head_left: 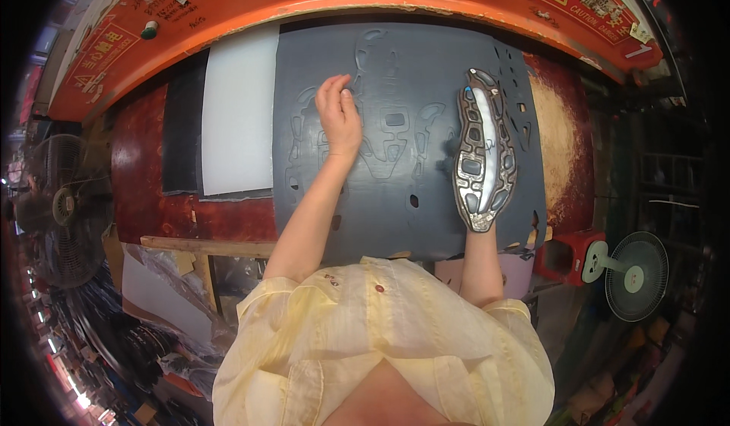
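A steel-edged cutting die [471, 163], long and curved with several cells and a white strip along it, is at the right over the dark grey sheet [327, 53]. My right wrist [480, 242] runs in under its near end. The die hides my right hand and fingers, and it appears to rest in that hand. My left hand [340, 118] is open and holds nothing, its fingers loosely bent and the thumb apart. It is over the left middle of the sheet; whether it touches is unclear. Die-shaped outlines [393, 122] and small cut-out holes [414, 201] mark the sheet.
An orange machine beam [342, 4] with warning labels spans the far side. White [239, 114] and black sheets [182, 129] lie at the left on a dark red board [141, 167]. A fan [635, 278] and red stool [563, 257] stand at right; another fan [65, 205] is at left.
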Tool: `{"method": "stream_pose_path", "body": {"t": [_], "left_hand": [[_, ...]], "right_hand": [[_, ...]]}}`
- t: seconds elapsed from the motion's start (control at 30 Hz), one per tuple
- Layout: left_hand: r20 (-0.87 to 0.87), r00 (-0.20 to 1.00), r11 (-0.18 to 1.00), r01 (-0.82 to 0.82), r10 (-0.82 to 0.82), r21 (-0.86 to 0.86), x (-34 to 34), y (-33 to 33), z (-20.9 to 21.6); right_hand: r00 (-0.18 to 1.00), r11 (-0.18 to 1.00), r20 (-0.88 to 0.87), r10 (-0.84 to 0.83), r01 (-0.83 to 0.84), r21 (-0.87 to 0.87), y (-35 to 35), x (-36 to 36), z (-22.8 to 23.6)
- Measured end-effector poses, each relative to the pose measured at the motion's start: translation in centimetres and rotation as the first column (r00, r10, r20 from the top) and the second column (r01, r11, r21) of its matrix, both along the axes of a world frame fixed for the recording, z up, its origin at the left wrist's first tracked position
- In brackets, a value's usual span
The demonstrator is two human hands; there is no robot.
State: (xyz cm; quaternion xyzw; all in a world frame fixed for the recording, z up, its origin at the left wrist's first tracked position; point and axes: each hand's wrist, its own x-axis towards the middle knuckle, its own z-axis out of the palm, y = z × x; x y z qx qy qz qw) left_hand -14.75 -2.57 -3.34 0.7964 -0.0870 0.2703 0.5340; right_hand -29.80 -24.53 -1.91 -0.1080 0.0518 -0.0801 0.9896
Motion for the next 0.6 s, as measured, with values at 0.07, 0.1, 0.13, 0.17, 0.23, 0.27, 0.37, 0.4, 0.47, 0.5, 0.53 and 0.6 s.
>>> {"method": "stream_pose_path", "body": {"t": [0.07,0.1,0.13,0.17,0.23,0.27,0.37,0.4,0.47,0.5,0.53,0.6], "left_hand": [[0.005,1.000,1.000,-0.011,0.011,-0.003,0.1,0.1,0.1],[-0.003,1.000,1.000,-0.002,0.002,-0.016,0.1,0.1,0.1],[-0.014,1.000,0.999,0.005,-0.006,-0.035,0.1,0.1,0.1],[-0.025,1.000,0.998,0.013,-0.014,-0.054,0.1,0.2,0.1],[-0.045,0.998,0.997,0.029,-0.032,-0.071,0.1,0.2,0.1],[-0.054,0.998,0.996,0.036,-0.041,-0.079,0.0,0.2,0.2],[-0.063,0.996,0.996,0.057,-0.061,-0.064,0.0,0.3,0.3],[-0.057,0.997,0.998,0.055,-0.057,-0.035,-0.1,0.2,0.4],[-0.034,0.998,0.999,0.051,-0.051,0.012,-0.1,0.2,0.5],[-0.039,0.998,0.999,0.051,-0.050,0.019,-0.1,0.2,0.6],[-0.033,0.998,0.998,0.049,-0.048,0.024,0.0,0.2,0.6],[-0.027,0.998,0.998,0.055,-0.054,0.039,0.0,0.2,0.7]], "right_hand": [[1.000,1.000,-0.002,0.001,-0.001,0.008,0.0,0.0,-0.1],[1.000,1.000,0.001,0.002,-0.002,0.004,0.0,0.1,-0.2],[1.000,1.000,0.005,0.001,-0.001,0.000,0.0,0.1,-0.3],[1.000,1.000,0.007,0.001,-0.001,-0.001,0.0,0.2,-0.4],[1.000,1.000,0.011,0.001,-0.001,-0.007,-0.2,0.2,-0.6],[1.000,1.000,0.014,0.002,-0.002,-0.010,-0.2,0.3,-0.8],[1.000,1.000,0.019,0.006,-0.005,-0.020,-0.4,0.3,-1.1],[1.000,1.000,0.020,0.006,-0.006,-0.023,-0.4,0.3,-1.2],[1.000,0.999,0.023,0.007,-0.006,-0.032,-0.5,0.3,-1.4],[1.000,0.999,0.025,0.011,-0.011,-0.035,-0.5,0.3,-1.5],[1.000,0.999,0.025,0.012,-0.011,-0.037,-0.5,0.3,-1.5],[1.000,0.999,0.028,0.013,-0.012,-0.047,-0.6,0.2,-1.7]]}}
